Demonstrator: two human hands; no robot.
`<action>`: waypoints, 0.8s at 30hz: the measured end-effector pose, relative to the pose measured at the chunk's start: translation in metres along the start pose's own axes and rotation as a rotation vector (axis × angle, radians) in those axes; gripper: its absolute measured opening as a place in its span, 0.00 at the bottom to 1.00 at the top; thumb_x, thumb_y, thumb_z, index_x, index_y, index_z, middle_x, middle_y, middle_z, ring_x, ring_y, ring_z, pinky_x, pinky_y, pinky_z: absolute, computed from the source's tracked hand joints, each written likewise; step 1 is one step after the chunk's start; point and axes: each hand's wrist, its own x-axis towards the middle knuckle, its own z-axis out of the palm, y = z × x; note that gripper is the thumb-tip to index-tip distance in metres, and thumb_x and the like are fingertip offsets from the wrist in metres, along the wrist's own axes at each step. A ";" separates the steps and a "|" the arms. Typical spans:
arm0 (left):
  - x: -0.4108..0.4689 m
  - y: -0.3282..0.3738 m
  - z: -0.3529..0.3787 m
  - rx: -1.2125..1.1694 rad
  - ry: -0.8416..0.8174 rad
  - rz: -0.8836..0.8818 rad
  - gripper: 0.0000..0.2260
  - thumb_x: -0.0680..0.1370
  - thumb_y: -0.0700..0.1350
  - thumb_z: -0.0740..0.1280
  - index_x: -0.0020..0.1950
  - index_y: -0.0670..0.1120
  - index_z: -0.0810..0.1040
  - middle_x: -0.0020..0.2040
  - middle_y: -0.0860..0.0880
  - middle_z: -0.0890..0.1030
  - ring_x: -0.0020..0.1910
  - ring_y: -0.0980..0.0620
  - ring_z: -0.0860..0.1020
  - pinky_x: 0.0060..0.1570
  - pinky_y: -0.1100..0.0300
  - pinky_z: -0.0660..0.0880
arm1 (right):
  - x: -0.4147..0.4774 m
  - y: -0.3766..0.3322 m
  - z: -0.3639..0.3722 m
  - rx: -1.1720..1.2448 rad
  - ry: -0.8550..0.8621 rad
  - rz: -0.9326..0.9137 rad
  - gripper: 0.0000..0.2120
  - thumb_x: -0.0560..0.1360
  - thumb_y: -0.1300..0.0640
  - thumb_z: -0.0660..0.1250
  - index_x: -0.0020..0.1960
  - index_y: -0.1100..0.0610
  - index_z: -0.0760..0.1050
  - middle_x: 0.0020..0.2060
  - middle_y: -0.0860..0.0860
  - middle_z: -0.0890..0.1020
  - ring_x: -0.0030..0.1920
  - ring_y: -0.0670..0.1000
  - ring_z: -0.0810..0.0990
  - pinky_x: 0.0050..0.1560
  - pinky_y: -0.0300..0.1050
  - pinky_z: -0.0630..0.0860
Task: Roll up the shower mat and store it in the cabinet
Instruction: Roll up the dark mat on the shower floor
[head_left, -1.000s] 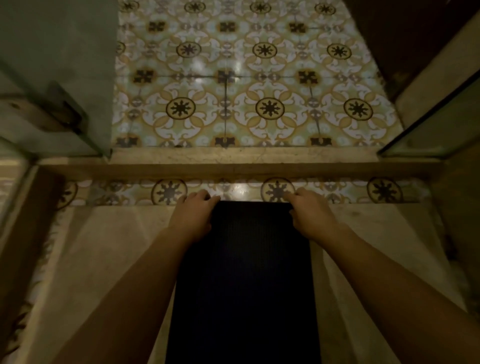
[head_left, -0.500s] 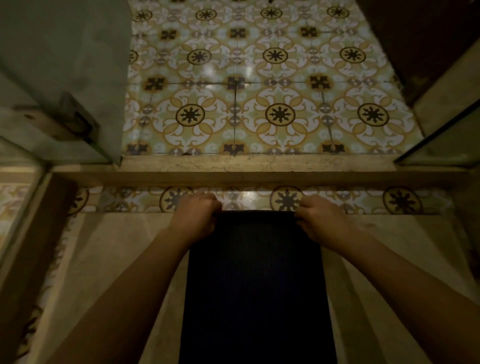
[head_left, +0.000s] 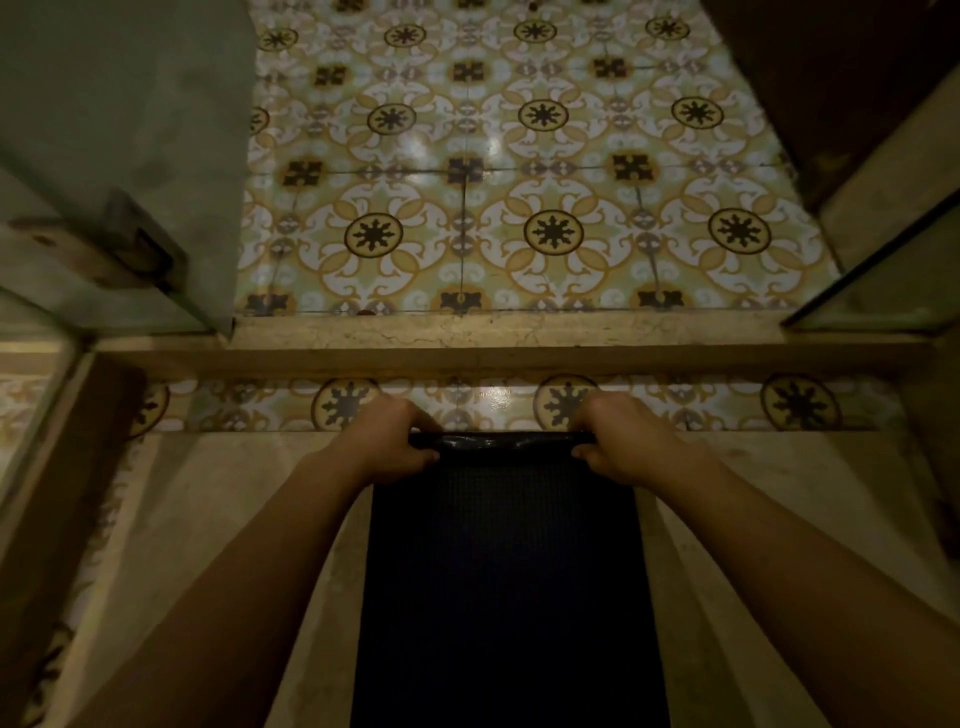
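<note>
both hands, left hand (head_left: 390, 440) and right hand (head_left: 626, 441), grip the dark shower mat's (head_left: 506, 571) curled far edge at lower centre.

Single head view looks steeply down, close over the shower floor (head_left: 218, 519); faces the threshold (head_left: 498, 332).

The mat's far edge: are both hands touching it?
Touching. The head view shows the left hand and right hand curled around the mat at its far corners.
</note>
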 end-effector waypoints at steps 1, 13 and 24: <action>0.000 -0.001 -0.001 0.008 -0.018 0.013 0.14 0.73 0.49 0.72 0.59 0.53 0.82 0.52 0.50 0.84 0.46 0.57 0.77 0.46 0.62 0.71 | -0.001 -0.001 0.001 0.000 0.004 0.003 0.09 0.72 0.53 0.73 0.50 0.54 0.82 0.50 0.54 0.79 0.50 0.55 0.79 0.44 0.41 0.71; 0.000 0.007 0.004 0.172 0.016 0.042 0.10 0.75 0.50 0.69 0.55 0.52 0.82 0.51 0.50 0.80 0.55 0.48 0.74 0.51 0.53 0.73 | -0.003 -0.006 0.000 -0.024 -0.056 -0.003 0.08 0.72 0.58 0.70 0.50 0.55 0.81 0.53 0.57 0.79 0.52 0.56 0.78 0.48 0.45 0.75; 0.011 0.025 0.020 0.394 0.089 0.067 0.25 0.72 0.44 0.68 0.67 0.45 0.65 0.61 0.43 0.73 0.60 0.41 0.69 0.51 0.48 0.74 | -0.005 -0.013 0.009 -0.123 0.126 -0.071 0.15 0.69 0.69 0.66 0.54 0.61 0.74 0.53 0.58 0.74 0.53 0.58 0.74 0.44 0.49 0.73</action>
